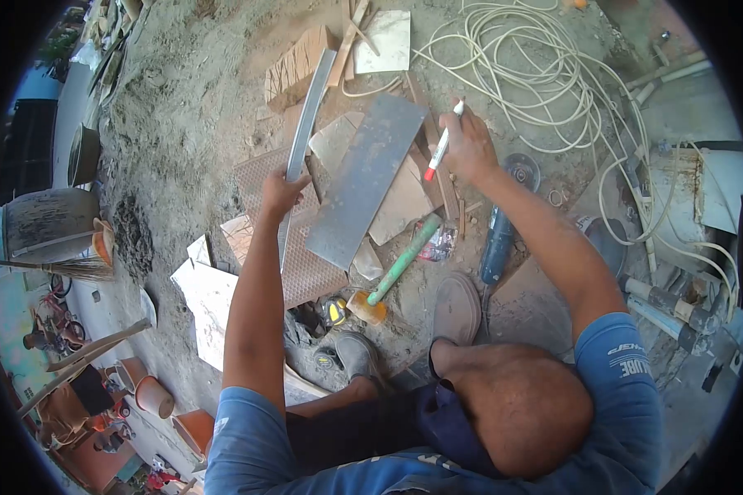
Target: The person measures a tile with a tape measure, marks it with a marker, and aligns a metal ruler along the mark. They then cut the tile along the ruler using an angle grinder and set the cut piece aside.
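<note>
1. The left hand (282, 191) is closed on the near part of a long metal straightedge (307, 115), which runs away from the person over the sandy ground.
2. The right hand (468, 148) grips a red-and-white marker (441, 149), red tip pointing down, just beyond the right edge of a long grey tile (363, 177).
3. The grey tile lies tilted between the two hands, on top of paler tile pieces and just right of the straightedge.
4. Near the tile's near end lies a mallet (396, 268) with a green handle; an angle grinder (495, 239) lies to its right.
5. A tape measure (333, 311) sits by the person's left shoe (357, 355).
6. A coil of pale hose (537, 74) lies far right.
</note>
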Demonstrator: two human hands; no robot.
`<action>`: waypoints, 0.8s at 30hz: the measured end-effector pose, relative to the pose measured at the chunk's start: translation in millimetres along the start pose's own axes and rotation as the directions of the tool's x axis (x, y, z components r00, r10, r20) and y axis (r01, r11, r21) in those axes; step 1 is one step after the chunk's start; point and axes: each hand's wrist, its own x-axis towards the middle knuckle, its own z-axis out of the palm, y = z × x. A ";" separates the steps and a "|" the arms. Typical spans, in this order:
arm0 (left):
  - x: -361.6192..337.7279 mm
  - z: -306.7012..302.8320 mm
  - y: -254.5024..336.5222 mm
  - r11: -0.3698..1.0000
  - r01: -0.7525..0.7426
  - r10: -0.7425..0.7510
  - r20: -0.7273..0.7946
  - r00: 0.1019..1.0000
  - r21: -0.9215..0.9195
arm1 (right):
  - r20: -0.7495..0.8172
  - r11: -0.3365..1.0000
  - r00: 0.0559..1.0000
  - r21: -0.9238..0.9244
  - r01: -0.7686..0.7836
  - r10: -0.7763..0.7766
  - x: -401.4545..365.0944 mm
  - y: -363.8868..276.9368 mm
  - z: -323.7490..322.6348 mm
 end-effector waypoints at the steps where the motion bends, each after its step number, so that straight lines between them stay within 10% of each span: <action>1: 3.2 6.2 -8.1 1.000 0.012 -0.012 0.020 1.000 -0.011 | 0.012 0.987 0.995 0.129 -0.095 0.095 -9.9 -11.2 -3.5; 14: -76.6 99.2 -48.1 0.868 0.266 -0.205 0.185 0.961 -0.420 | 0.243 0.760 0.927 0.531 -0.374 0.286 -147.6 -100.8 -3.6; 18: -107.8 150.6 -16.0 0.755 0.218 -0.265 0.017 0.964 -0.618 | 0.297 0.658 0.875 0.576 -0.484 0.383 -171.1 -120.6 1.8; 24: -113.4 154.4 7.5 0.918 0.243 -0.307 -0.172 0.936 -0.315 | 0.346 0.698 0.890 0.557 -0.451 0.298 -183.6 -129.1 -13.6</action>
